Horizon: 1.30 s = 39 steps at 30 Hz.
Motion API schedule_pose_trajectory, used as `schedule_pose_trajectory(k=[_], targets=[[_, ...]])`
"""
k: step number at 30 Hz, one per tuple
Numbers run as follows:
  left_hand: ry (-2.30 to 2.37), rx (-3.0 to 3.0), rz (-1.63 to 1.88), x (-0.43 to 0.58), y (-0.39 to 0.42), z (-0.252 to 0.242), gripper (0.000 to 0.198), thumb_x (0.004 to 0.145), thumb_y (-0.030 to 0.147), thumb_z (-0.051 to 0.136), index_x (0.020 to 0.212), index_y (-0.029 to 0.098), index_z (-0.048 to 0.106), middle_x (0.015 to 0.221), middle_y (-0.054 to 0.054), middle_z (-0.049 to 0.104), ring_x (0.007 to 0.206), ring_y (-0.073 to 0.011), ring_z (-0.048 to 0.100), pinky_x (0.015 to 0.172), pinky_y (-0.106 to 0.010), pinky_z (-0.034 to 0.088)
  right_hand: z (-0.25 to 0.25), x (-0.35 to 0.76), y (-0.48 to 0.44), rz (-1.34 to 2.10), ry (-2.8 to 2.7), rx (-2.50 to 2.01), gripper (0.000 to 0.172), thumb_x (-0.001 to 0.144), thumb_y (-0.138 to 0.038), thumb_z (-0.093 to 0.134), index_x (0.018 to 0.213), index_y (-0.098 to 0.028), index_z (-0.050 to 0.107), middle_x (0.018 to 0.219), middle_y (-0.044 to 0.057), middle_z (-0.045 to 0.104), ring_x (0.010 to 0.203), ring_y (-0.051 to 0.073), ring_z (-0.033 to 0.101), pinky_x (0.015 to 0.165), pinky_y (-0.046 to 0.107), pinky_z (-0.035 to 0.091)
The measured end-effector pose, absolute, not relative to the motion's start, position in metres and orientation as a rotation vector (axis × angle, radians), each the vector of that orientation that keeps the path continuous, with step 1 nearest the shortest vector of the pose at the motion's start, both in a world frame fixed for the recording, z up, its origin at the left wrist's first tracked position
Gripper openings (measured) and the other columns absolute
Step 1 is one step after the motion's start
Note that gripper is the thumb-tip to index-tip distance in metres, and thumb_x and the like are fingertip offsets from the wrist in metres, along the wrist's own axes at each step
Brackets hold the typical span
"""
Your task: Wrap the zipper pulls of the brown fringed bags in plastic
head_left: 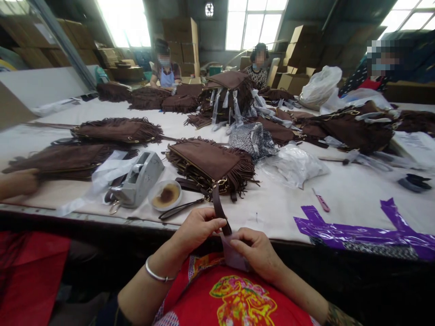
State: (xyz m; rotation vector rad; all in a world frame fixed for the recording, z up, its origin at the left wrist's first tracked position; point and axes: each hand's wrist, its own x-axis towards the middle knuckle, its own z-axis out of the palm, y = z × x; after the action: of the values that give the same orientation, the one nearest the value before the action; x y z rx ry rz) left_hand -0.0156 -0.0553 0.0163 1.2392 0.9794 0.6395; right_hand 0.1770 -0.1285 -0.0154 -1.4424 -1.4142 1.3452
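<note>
My left hand [199, 226] pinches the dark brown strap [219, 208] of a brown fringed suede bag [212, 163] that lies on the white table [356, 194] in front of me. My right hand [256, 251] holds a small pale wrapping piece [233, 256] around the strap's lower end, fingers closed on it. Both hands sit at the table's near edge, above my red shirt. A silver bangle circles my left wrist.
A grey tape dispenser [139, 179] and a small dish of brown glue [165, 195] stand left of the bag. Several more fringed bags cover the table. A pink cutter [321, 201], purple tape [356, 233], plastic bags. Another person's hand [20, 181] at left; people sit opposite.
</note>
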Motion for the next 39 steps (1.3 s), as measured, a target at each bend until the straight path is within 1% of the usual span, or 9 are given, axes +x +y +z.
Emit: schedule_pose_trajectory(k=[6,9,14,19,23,26,31,36,39], targets=[[0.966,1.217,0.641,-0.007,-0.064,0.006,0.020,0.075,0.032,0.072,0.081,0.013,0.074,0.076,-0.004,0.069,0.068,-0.0158,0.058,0.064,-0.024,0.043,-0.016,0.174,-0.122,1.305,-1.426,-1.412,0.018,0.081,-0.033,0.064,0.084,-0.019,0.073,0.078,0.002,0.068,0.075,0.017,0.059,0.069,0.027,0.044],[0.934,1.190,0.609,-0.004,-0.064,0.001,0.025,0.072,0.037,0.075,0.077,0.012,0.073,0.074,-0.004,0.067,0.067,-0.0150,0.057,0.061,-0.023,0.042,-0.010,0.174,-0.116,1.272,-1.410,-1.425,0.020,0.079,-0.036,0.064,0.078,-0.017,0.071,0.074,0.002,0.066,0.072,0.017,0.058,0.067,0.027,0.043],[0.860,0.744,0.650,-0.001,-0.029,0.004,0.039,0.080,0.051,0.067,0.091,0.015,0.066,0.083,-0.006,0.068,0.068,-0.0141,0.062,0.060,-0.022,0.046,0.007,0.178,-0.120,1.612,-1.204,-1.310,0.029,0.076,-0.044,0.068,0.070,-0.015,0.065,0.062,-0.001,0.059,0.056,0.011,0.047,0.054,0.024,0.035],[0.898,0.483,0.726,0.018,0.008,0.010,0.034,0.085,0.045,0.063,0.089,0.011,0.063,0.091,-0.012,0.071,0.076,-0.0179,0.068,0.066,-0.027,0.052,0.007,0.177,-0.131,1.723,-1.135,-1.323,0.031,0.073,-0.046,0.072,0.075,-0.015,0.069,0.064,0.000,0.062,0.055,0.010,0.047,0.053,0.022,0.035],[0.881,0.502,0.791,0.038,0.008,0.005,0.021,0.083,0.033,0.067,0.088,0.012,0.064,0.084,-0.008,0.070,0.070,-0.0156,0.067,0.060,-0.024,0.050,-0.008,0.178,-0.133,1.665,-1.144,-1.396,0.034,0.073,-0.048,0.072,0.077,-0.015,0.070,0.067,0.002,0.064,0.057,0.012,0.050,0.053,0.023,0.037],[0.883,0.480,0.854,0.043,0.004,-0.003,0.015,0.082,0.026,0.068,0.088,0.013,0.064,0.082,-0.007,0.069,0.071,-0.0156,0.067,0.062,-0.025,0.050,-0.016,0.182,-0.127,1.549,-1.179,-1.459,0.034,0.075,-0.048,0.068,0.071,-0.014,0.068,0.062,0.001,0.061,0.056,0.012,0.049,0.054,0.024,0.037],[0.944,0.469,0.898,0.042,0.003,-0.009,0.019,0.075,0.025,0.074,0.087,0.013,0.065,0.085,-0.006,0.069,0.075,-0.0159,0.066,0.064,-0.026,0.049,-0.018,0.184,-0.095,1.242,-1.266,-1.571,0.035,0.078,-0.046,0.062,0.064,-0.014,0.066,0.053,-0.002,0.053,0.053,0.012,0.046,0.051,0.024,0.035],[0.959,0.491,0.915,0.039,0.001,-0.006,0.020,0.072,0.024,0.074,0.084,0.013,0.063,0.080,-0.005,0.067,0.068,-0.0142,0.063,0.064,-0.026,0.048,-0.016,0.178,-0.049,1.071,-1.311,-1.508,0.031,0.079,-0.043,0.061,0.070,-0.015,0.068,0.055,-0.001,0.056,0.050,0.012,0.050,0.050,0.024,0.039],[0.968,0.473,0.924,0.036,0.001,-0.003,0.018,0.072,0.024,0.072,0.084,0.014,0.062,0.076,-0.002,0.066,0.064,-0.0137,0.062,0.068,-0.030,0.050,-0.016,0.175,-0.028,1.069,-1.313,-1.442,0.029,0.078,-0.040,0.063,0.089,-0.014,0.068,0.063,0.000,0.061,0.054,0.014,0.054,0.052,0.025,0.043]])
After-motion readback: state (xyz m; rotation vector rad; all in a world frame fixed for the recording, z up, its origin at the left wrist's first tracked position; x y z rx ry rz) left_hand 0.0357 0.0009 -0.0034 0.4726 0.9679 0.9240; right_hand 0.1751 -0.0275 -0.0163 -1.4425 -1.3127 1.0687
